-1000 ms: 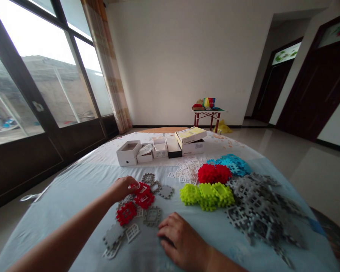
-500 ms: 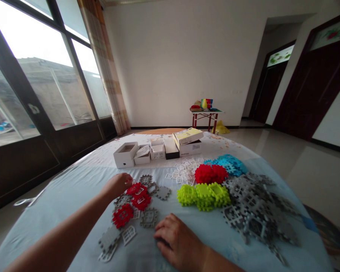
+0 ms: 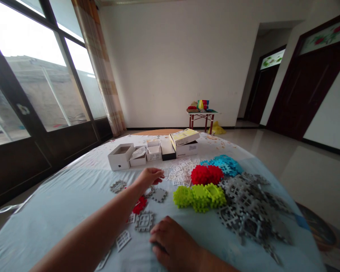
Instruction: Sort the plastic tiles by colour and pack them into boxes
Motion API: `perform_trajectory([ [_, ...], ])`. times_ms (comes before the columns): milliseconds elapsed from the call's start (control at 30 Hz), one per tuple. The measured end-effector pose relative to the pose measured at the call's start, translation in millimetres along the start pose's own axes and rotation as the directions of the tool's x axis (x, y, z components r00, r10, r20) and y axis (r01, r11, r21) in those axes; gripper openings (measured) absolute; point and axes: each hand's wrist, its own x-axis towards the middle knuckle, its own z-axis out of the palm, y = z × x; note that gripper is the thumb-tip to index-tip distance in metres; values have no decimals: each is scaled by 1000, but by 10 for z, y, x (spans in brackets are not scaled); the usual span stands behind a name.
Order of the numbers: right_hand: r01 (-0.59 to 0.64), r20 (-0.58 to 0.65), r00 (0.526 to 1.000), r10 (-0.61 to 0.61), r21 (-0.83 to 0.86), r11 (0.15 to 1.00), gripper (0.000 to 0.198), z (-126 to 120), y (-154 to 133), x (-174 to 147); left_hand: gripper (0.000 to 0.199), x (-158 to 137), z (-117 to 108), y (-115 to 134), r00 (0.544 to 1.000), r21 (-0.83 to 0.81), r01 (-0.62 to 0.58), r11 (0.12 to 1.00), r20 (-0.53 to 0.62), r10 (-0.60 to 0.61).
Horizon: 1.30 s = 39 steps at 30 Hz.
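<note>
Plain wall [image 3: 170, 68] rises behind a table draped in pale blue cloth [image 3: 73, 204]. From the head camera, the left hand [image 3: 150, 176] is at the left edge of the white lattice pieces [image 3: 184, 173], its fingertips drawn together; I cannot tell whether they pinch anything. The right hand [image 3: 172, 241] rests with curled fingers just beside a grey square piece [image 3: 144, 221], its palm hidden. Red pieces [image 3: 206, 175] lie between lime-green pieces [image 3: 200, 197] and blue pieces [image 3: 228, 165], near a grey heap [image 3: 251, 204].
</note>
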Motion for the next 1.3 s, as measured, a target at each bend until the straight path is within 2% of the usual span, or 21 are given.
perform_trajectory([
  [100,16,-23,1000,-15,17,1000,18,7,26,-20,44,72,192,186,998,-122,-56,991,36,60],
  [200,25,-40,999,-23,50,998,18,0,25,-38,44,108,163,223,996,-147,-86,985,0,87],
  [300,33,-40,999,-30,72,997,19,-12,8,-49,43,91,-89,51,992,-79,-92,993,-89,84],
  [467,-21,-21,1000,24,119,993,17,-36,-11,-45,46,-127,-744,-407,976,167,-65,984,-194,98],
  [567,-22,-29,999,27,139,990,17,-54,-19,-36,42,-318,-1042,-578,973,338,-60,939,-192,131],
  [633,-14,-33,999,19,139,990,17,-61,-29,-31,38,-426,-1138,-634,977,430,-74,900,-148,151],
  [833,-13,-34,999,17,123,992,16,-66,-52,-29,26,-548,-1082,-701,974,618,-200,760,41,223],
  [1000,-13,-31,999,16,102,995,17,-62,-25,-25,18,-525,-1033,-749,970,706,-220,673,84,229],
  [1067,-9,-28,1000,12,93,996,17,-58,-17,-22,22,-529,-1048,-752,966,729,-223,647,74,249],
  [1167,-3,-23,1000,5,70,998,17,-50,-10,-13,32,-544,-1074,-724,943,750,-222,623,3,333],
  [1233,1,-24,1000,0,51,999,18,-44,-6,-4,36,-551,-1076,-679,930,732,-192,653,-77,360],
  [1300,7,-24,1000,-7,36,999,18,-39,-2,3,37,-553,-1058,-623,933,707,-137,694,-144,331],
])
